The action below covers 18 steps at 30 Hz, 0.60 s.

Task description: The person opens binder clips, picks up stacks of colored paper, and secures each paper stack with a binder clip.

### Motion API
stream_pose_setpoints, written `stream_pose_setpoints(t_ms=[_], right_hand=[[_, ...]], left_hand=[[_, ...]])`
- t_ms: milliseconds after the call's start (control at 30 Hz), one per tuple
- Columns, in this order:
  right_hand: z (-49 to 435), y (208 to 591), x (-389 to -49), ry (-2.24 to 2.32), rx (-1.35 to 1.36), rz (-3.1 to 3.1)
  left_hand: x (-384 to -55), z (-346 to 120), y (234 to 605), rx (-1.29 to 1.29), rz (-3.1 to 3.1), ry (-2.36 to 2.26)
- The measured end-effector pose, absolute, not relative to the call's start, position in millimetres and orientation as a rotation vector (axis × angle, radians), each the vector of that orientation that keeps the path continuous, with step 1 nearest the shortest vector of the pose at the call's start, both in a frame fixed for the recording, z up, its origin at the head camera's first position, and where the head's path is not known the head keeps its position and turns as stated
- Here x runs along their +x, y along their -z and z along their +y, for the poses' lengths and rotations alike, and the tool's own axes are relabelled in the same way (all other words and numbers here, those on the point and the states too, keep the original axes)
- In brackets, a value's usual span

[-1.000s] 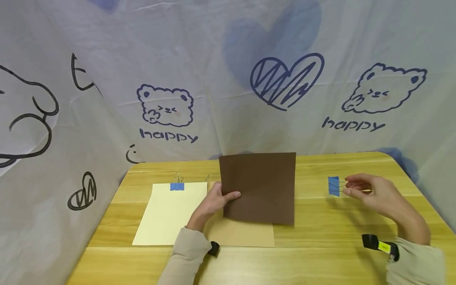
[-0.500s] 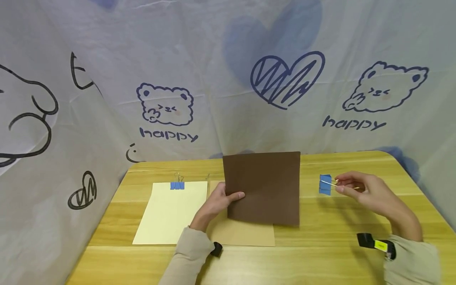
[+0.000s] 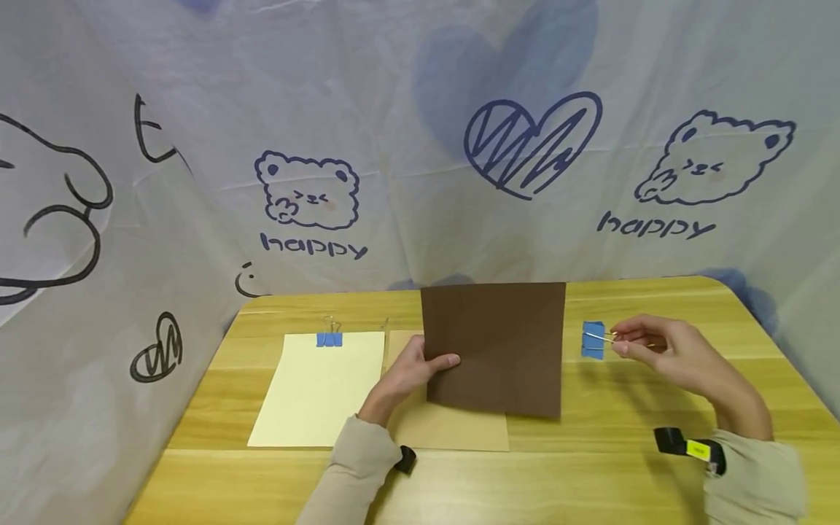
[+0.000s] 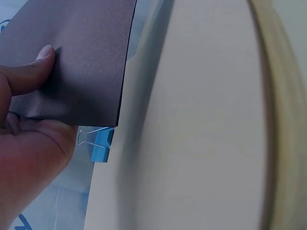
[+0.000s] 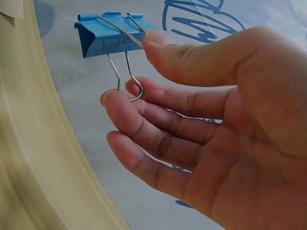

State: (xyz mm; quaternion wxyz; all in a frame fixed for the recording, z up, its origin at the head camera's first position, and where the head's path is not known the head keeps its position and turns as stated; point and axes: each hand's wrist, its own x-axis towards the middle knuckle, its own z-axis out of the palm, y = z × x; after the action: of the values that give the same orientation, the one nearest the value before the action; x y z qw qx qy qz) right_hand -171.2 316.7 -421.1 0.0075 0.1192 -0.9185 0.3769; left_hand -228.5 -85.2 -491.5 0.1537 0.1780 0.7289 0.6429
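Observation:
My left hand (image 3: 410, 370) grips a dark brown sheet of paper (image 3: 499, 350) by its left edge, thumb on the front face. The sheet stands tilted up over a tan sheet (image 3: 453, 432) lying on the table and covers much of it. To the right, my right hand (image 3: 676, 351) holds a blue binder clip (image 3: 593, 340) by its wire handles, off the table. In the right wrist view, the thumb is on one handle of the binder clip (image 5: 112, 36) and the fingertips are at the other. The clip's mouth points toward the brown sheet, a gap away.
A pale yellow sheet (image 3: 321, 394) lies at the left with another blue binder clip (image 3: 329, 340) on its top edge. The wooden table (image 3: 610, 474) ends at a white printed curtain (image 3: 394, 131) behind and at the sides.
My left hand and the brown sheet have shifted slightly right. My right hand has brought the binder clip left, closer to the sheet, and the clip has turned a little.

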Motion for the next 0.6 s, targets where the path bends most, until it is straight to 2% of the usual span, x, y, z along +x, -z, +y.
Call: stream_pose_setpoints(t_ms=[600], right_hand=[[307.0,424.5,-174.6,-1.297,0.482,-2.862]], left_hand=[[-223.4,-79.8,489.0,0.524,2.080,-1.852]])
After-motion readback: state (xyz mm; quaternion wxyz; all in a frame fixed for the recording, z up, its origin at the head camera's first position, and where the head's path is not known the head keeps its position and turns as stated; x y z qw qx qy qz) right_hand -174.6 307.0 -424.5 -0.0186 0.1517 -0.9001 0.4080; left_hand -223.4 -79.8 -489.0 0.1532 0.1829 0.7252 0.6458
